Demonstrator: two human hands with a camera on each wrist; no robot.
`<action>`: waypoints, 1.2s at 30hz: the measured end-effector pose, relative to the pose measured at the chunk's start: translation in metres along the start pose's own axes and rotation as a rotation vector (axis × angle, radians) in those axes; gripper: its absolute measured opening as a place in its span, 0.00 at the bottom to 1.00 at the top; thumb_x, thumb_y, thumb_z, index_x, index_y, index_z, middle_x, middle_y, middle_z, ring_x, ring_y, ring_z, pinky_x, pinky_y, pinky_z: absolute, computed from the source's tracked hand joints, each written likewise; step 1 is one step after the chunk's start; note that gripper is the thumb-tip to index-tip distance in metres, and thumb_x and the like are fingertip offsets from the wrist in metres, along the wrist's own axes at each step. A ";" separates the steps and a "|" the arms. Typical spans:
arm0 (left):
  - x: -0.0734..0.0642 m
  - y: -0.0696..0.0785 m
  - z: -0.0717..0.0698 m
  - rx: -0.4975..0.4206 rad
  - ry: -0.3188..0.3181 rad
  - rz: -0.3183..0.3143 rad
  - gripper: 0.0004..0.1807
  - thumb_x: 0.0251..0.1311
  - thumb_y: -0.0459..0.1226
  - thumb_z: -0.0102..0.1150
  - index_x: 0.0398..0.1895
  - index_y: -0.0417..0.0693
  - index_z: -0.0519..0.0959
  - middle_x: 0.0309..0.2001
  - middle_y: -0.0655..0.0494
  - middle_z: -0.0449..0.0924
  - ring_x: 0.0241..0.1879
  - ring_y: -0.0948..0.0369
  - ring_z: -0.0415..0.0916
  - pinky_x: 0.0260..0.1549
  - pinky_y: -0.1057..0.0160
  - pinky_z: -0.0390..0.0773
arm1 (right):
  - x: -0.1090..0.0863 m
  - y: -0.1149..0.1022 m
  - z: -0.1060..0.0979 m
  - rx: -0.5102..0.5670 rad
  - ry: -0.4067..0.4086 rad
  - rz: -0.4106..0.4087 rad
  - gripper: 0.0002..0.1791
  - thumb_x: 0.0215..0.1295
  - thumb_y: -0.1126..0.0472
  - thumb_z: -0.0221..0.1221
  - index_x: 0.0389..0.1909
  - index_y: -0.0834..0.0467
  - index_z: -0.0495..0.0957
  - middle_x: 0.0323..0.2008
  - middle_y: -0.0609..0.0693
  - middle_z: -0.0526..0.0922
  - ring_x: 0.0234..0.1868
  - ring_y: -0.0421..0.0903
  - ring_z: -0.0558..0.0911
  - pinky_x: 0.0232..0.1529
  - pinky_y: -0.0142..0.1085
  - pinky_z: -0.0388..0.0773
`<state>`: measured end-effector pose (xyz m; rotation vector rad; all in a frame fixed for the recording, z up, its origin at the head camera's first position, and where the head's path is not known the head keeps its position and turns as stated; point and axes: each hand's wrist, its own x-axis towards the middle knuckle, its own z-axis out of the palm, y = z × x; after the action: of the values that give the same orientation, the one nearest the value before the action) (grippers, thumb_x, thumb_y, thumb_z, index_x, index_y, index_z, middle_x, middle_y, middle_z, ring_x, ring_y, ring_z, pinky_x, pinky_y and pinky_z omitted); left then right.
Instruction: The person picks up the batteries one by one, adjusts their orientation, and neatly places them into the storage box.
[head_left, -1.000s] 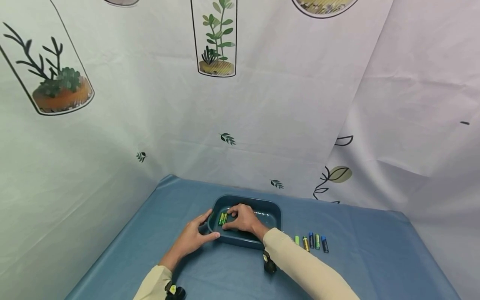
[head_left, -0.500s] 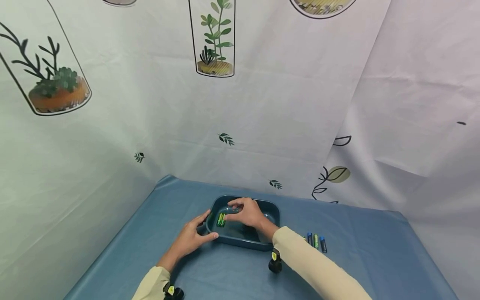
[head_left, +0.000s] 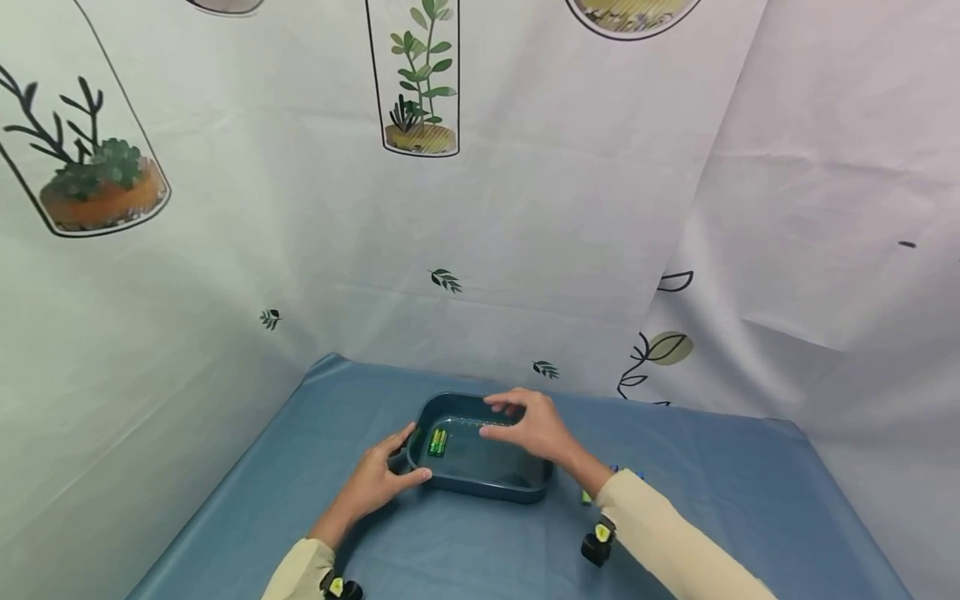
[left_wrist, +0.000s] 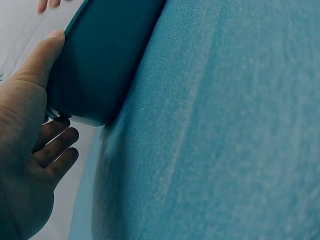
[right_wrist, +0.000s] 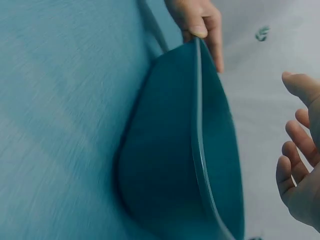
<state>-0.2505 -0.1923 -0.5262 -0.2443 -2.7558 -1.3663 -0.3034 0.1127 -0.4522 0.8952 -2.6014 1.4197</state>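
Note:
A dark teal rectangular tray (head_left: 483,487) stands on the table. My left hand (head_left: 371,482) holds its left end, thumb (left_wrist: 56,35) on the near rim and the other fingers around the end. Inside the tray, close to that end, small green and yellow batteries (head_left: 437,442) lie side by side. Over the right half of the tray hovers my right hand (head_left: 542,427), thumb and fingers apart with nothing between them; the right wrist view also shows this hand (right_wrist: 302,150) beyond the rim. More batteries (head_left: 587,497) lie right of the tray, mostly hidden by my right forearm.
A blue cloth (head_left: 480,550) covers the table. Behind it hangs a pale fabric backdrop (head_left: 525,250) printed with plants. A small black camera (head_left: 597,546) is strapped to my right wrist, close to the table in front of the tray.
My right hand has lifted off the batteries in the tray and moved right, its fingers spreading. The forearm now covers more of the batteries on the table. My left hand keeps its hold.

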 end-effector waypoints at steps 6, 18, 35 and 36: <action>-0.001 0.000 0.000 -0.016 -0.002 -0.004 0.50 0.54 0.51 0.77 0.79 0.52 0.64 0.76 0.42 0.63 0.68 0.39 0.69 0.60 0.39 0.75 | -0.033 0.009 -0.035 -0.033 0.081 0.029 0.24 0.58 0.46 0.75 0.56 0.45 0.86 0.46 0.53 0.85 0.47 0.54 0.82 0.41 0.37 0.80; -0.001 0.001 0.001 -0.001 -0.002 -0.003 0.50 0.55 0.51 0.77 0.79 0.50 0.63 0.75 0.40 0.63 0.67 0.37 0.69 0.57 0.40 0.77 | -0.092 0.042 -0.091 -0.155 0.220 0.072 0.23 0.58 0.49 0.75 0.56 0.45 0.86 0.45 0.40 0.85 0.43 0.37 0.78 0.38 0.34 0.80; -0.001 0.003 -0.001 0.001 -0.006 -0.012 0.49 0.56 0.50 0.76 0.79 0.48 0.63 0.75 0.38 0.63 0.67 0.37 0.70 0.57 0.40 0.78 | -0.146 0.093 -0.123 -0.210 0.230 0.234 0.26 0.60 0.53 0.74 0.59 0.55 0.84 0.48 0.56 0.84 0.42 0.50 0.78 0.32 0.33 0.75; -0.001 0.003 0.000 0.000 -0.005 -0.013 0.49 0.56 0.50 0.76 0.79 0.48 0.63 0.75 0.38 0.64 0.67 0.37 0.70 0.57 0.40 0.78 | -0.148 0.096 -0.124 -0.207 0.222 0.239 0.26 0.60 0.53 0.74 0.59 0.56 0.84 0.48 0.56 0.84 0.42 0.51 0.78 0.32 0.33 0.75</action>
<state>-0.2490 -0.1909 -0.5242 -0.2309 -2.7663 -1.3709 -0.2568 0.3183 -0.4981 0.3896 -2.6859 1.1829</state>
